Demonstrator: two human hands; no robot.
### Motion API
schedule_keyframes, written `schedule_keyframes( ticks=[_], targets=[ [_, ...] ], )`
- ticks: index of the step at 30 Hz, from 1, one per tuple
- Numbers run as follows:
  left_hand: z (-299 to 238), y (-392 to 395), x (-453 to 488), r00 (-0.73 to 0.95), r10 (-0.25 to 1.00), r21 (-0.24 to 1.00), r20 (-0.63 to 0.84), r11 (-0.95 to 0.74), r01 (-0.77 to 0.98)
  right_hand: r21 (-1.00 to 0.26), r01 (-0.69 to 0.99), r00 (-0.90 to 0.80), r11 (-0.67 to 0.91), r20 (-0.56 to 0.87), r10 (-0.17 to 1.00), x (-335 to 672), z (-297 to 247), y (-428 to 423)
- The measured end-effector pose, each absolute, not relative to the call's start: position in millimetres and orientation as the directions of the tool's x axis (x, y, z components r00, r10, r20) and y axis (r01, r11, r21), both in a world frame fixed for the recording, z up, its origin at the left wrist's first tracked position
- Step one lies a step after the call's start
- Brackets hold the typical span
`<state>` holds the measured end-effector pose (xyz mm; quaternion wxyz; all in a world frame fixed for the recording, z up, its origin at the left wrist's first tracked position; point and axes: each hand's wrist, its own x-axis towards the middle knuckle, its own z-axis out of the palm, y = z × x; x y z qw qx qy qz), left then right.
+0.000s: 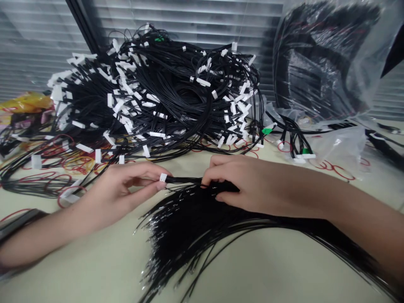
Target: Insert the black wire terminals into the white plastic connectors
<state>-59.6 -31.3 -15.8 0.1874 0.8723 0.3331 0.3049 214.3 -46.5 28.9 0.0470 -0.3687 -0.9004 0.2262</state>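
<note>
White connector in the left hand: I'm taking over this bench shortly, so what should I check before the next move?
Left hand pinching the white connector: ok, held between thumb and fingertips.
Right hand on the black wire bundle: ok, wires gathered under its fingers.
Wires seated in the connector: cannot tell, too small to see.
Free wire ends: not ok, fanned loose across the bench.
Hands apart from the large pile of connector-ended wires: ok, not touching it.

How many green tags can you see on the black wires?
3: one green tag atop the big wire pile, one at its right edge, one in the small wire bundle to the right. More may be hidden.
</note>
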Motion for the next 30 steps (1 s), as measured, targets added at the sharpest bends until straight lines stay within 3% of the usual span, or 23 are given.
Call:
schedule_keyframes(
  ticks=[4,7,10,12,14,16,21,24,30],
  targets=[
    [-13.4,-29.3,-55.6,0.549,0.763,0.713,0.342,-0.591,0.377,-0.335,0.698,-0.683,0.633,-0.046,0.729,220.5,28.3,-46.9],
    [-13.7,-27.9,-54.8,0.531,0.81,0.818,0.249,-0.47,0.332,-0.237,0.73,-0.643,0.641,0.076,0.762,219.2,28.7,-52.8],
    [-17.1,-26.3,-56.2,0.512,0.85,0.916,0.127,-0.299,0.268,-0.223,0.616,-0.715,0.756,0.246,0.655,207.7,28.1,-65.5],
    [-19.2,-25.4,-57.3,0.495,0.867,0.952,0.056,-0.196,0.236,-0.246,0.454,-0.833,0.857,0.224,0.506,196.1,24.7,-75.2],
    [-19.6,-24.7,-57.7,0.478,0.878,0.966,0.005,-0.128,0.225,-0.226,0.374,-0.908,0.899,0.11,0.405,185.7,18.9,-82.8],
    [-18.3,-24.4,-57.2,0.456,0.889,0.972,-0.041,-0.07,0.225,-0.168,0.367,-0.923,0.915,0.053,0.38,179.8,12.4,-86.7],
    [-15.2,-25.3,-54.1,0.419,0.896,0.972,-0.146,0.052,0.229,-0.097,0.4,-0.904,0.911,0.122,0.41,182.9,3.6,-86.0],
    [-15.8,-26.0,-53.4,0.431,0.887,0.973,-0.167,0.078,0.217,-0.14,0.453,-0.873,0.881,0.129,0.47,184.9,0.4,-81.1],
    [-12.7,-29.8,-50.7,0.409,0.906,0.968,-0.106,-0.001,0.252,-0.599,0.589,-0.541,0.542,0.205,0.815,175.6,-10.1,-63.9]
  ],
)
